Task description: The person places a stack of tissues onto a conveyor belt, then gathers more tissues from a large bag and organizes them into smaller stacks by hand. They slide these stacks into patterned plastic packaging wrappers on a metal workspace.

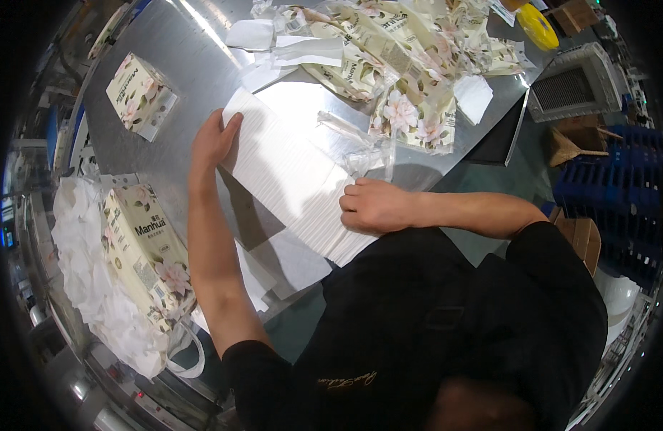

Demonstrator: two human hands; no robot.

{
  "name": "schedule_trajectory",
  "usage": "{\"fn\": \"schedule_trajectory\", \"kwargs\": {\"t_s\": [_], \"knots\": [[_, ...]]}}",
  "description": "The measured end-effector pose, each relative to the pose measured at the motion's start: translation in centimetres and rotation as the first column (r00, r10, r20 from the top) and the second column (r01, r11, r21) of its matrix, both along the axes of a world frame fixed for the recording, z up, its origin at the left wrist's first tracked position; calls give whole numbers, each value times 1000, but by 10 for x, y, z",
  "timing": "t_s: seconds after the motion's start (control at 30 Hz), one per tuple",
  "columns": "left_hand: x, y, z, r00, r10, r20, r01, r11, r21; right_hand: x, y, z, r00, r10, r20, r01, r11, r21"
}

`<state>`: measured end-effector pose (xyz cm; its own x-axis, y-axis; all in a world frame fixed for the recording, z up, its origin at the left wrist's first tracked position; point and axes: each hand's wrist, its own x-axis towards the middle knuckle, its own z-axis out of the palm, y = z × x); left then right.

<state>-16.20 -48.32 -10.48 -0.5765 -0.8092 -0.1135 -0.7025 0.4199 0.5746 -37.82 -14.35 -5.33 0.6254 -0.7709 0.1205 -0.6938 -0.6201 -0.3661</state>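
Note:
A long stack of folded white paper tissues (288, 167) lies slantwise on a metal table, its pleated edges upward. My left hand (218, 137) grips its far left end, thumb on top. At the near right end, my right hand (374, 207) has its fingers curled over the stack's edge; the thumb is hidden. Crumpled clear plastic film (369, 153) runs along the stack's right side up to my right knuckles. Loose white sheets (288, 261) lie by the stack's near end.
Flowered tissue wrappers (407, 59) cover the table's far side, beside white tissue pieces (310, 51). A flowered pack (140, 97) stands at the left. Nearer, another long pack (148, 253) rests against a white bag (83, 258). Right of the metal table (186, 64) are blue crates (611, 183).

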Motion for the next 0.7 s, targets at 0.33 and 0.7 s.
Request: {"fn": "schedule_trajectory", "kwargs": {"t_s": [0.33, 0.7], "knots": [[-6, 1, 9, 996, 20, 85, -22, 1000, 22, 2, 8, 3, 998, 19, -53, -18, 1000, 22], [-6, -4, 3, 992, 25, 126, -22, 999, -27, -3, 15, 36, 981, 140, 130, -155, 982, 106]]}}
